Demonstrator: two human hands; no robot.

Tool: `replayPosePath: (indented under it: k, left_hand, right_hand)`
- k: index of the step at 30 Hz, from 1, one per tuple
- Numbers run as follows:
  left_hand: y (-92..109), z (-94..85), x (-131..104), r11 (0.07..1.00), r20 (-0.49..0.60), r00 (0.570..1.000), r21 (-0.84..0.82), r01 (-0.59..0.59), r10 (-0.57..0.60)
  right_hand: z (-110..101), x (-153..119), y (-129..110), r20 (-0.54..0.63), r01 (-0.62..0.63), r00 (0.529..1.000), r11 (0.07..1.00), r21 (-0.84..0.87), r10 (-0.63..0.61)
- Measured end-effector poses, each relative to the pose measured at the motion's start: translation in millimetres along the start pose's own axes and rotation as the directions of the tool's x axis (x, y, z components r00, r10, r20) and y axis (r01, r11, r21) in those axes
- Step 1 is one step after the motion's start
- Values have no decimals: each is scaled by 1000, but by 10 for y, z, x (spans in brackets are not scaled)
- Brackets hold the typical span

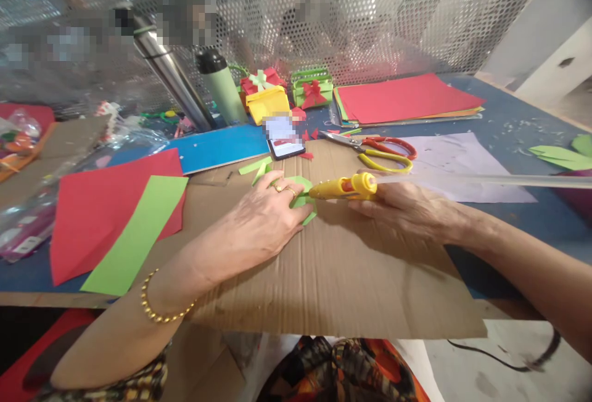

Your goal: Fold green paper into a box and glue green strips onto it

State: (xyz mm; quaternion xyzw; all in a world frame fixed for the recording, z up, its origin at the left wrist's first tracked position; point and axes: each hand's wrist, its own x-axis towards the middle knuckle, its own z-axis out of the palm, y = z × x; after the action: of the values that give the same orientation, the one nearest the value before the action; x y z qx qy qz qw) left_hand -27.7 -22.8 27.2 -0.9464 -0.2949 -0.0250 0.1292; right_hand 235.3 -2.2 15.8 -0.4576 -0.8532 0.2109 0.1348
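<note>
My right hand [407, 208] is closed round a yellow hot glue gun [342, 187]. A long, clear glue stick [462, 179] juts out of its back end to the right. The gun's nozzle points left and meets a small light green paper piece [309, 212]. My left hand [266, 214], with rings and a gold bead bracelet, holds that paper piece down against the cardboard sheet [333, 285]. Its fingers are bent and hide part of the paper. Green paper scraps [256, 168] lie just beyond the left fingertips.
Beyond the hands lie red-and-yellow-handled scissors [379, 149] and a phone [284, 138]. Small paper baskets [268, 103], a green bottle [224, 90] and a steel flask [173, 78] stand behind. Red sheets [407, 98] are stacked at right; a green strip [139, 235] lies left.
</note>
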Motion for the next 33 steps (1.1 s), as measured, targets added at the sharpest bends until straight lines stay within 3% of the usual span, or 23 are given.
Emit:
replayPosePath:
  k: [3,11,25,33]
  left_hand:
    - [1,-11,8,1000,59,998,30,9,-10]
    - [-12,-1,2,1000,46,999,-3,17,-17]
    - [-20,-8,5,1000,58,998,10,7,-8]
    - [-20,-27,3,1000,94,995,13,13,-14]
  right_hand:
    - [-8,-8,-12,7,6,1000,1000,-5,-6]
    - [-26,-14,54,25,-76,997,996,-47,77]
    - [-5,-29,23,21,-13,1000,1000,-4,13]
    - [11,-3,142,-20,0,1000,1000,-27,-1]
